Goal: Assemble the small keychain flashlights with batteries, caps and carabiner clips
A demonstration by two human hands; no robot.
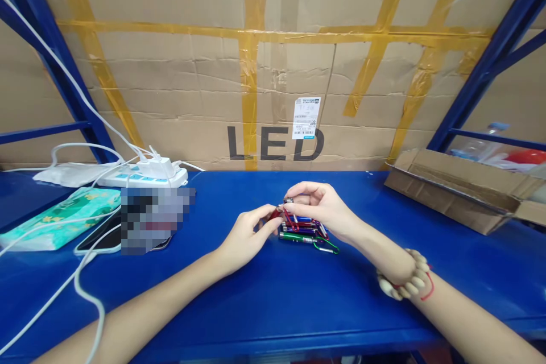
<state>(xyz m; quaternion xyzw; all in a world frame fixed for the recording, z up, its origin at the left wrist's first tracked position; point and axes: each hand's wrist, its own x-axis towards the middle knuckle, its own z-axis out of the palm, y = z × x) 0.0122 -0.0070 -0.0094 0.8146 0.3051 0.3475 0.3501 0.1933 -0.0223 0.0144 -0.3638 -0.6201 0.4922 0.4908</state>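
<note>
My left hand (247, 233) is closed on a small red metal keychain flashlight (276, 213), its thumb and fingers pinching the body. My right hand (322, 205) is closed at the flashlight's far end, where the fingertips pinch a small dark, silvery end piece (289, 201). Whether this piece is joined to the body I cannot tell. A red carabiner clip hangs near the right fingers. Just below the hands, several similar flashlights in red, blue and purple lie in a bunch, partly hidden. The green flashlight (296, 238) lies nearest me, with its green clip (328, 247) pointing right.
On the blue shelf (264, 307), a white power strip (174, 178) with plugs and cables stands left. Near it lie a green tissue pack (63, 219), a phone (104, 239) and a blurred patch. An open cardboard box (447, 196) is right; a large taped carton (191, 91) stands behind.
</note>
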